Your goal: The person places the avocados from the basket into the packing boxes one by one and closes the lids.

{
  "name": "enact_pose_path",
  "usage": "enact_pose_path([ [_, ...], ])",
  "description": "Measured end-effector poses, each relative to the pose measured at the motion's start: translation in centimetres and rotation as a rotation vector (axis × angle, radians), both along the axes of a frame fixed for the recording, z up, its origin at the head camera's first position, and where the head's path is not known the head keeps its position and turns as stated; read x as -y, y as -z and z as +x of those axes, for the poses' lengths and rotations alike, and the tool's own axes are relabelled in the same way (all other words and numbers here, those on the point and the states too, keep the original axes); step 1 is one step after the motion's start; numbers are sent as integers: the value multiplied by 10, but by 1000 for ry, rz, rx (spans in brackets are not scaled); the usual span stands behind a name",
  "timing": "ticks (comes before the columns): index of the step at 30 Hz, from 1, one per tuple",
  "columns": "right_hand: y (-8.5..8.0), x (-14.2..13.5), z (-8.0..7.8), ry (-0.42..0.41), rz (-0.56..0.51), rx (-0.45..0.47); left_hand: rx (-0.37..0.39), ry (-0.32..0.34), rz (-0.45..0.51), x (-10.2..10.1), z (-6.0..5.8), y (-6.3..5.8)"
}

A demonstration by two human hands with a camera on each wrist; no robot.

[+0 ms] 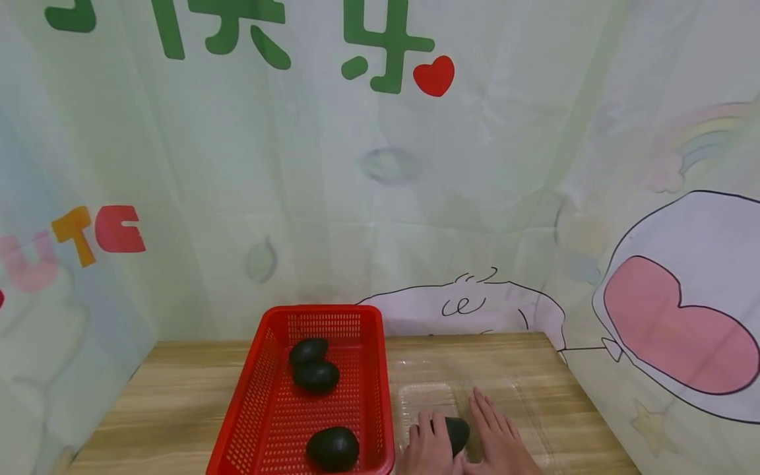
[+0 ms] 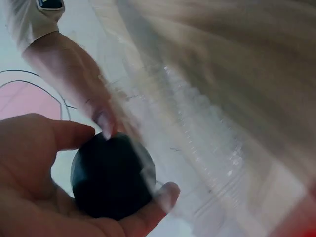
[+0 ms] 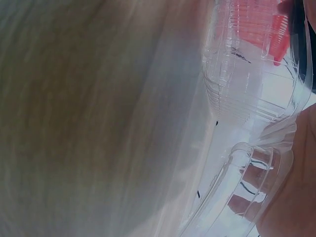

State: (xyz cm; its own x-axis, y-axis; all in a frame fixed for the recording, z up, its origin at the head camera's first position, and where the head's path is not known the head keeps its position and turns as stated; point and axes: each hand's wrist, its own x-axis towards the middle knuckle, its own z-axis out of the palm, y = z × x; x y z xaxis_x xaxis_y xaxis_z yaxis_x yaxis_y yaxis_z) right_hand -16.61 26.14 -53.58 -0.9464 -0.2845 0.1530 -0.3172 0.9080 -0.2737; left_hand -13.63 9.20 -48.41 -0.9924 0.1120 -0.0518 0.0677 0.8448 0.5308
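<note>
Printed cloth (image 1: 332, 224) is hanging behind; the left hand (image 1: 429, 445) is gripping an avocado (image 1: 457, 433) at the clear box (image 1: 426, 396), seemingly placing it; the right hand (image 1: 500, 435), straight-fingered, is lying alongside. Next is probably calling for release.

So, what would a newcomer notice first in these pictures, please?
Probably the red basket, left of the clear box, with three avocados in it. Then the left hand, holding a fourth avocado at the box, and the big pink heart on the curtain at right.
</note>
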Motion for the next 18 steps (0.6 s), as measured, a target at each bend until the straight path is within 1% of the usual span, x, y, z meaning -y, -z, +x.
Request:
enact_pose_path([
  [4, 1, 0, -1, 9, 12, 9, 1, -43, 36, -3, -5, 5],
  [9, 1, -1, -1, 2, -4, 16, -21, -75, 60, -5, -10, 9],
  [13, -1, -1, -2, 2, -15, 44, -11, -85, 31, -7, -13, 12],
  [18, 1, -2, -2, 6, -11, 76, -1, -80, -2, -9, -17, 15],
])
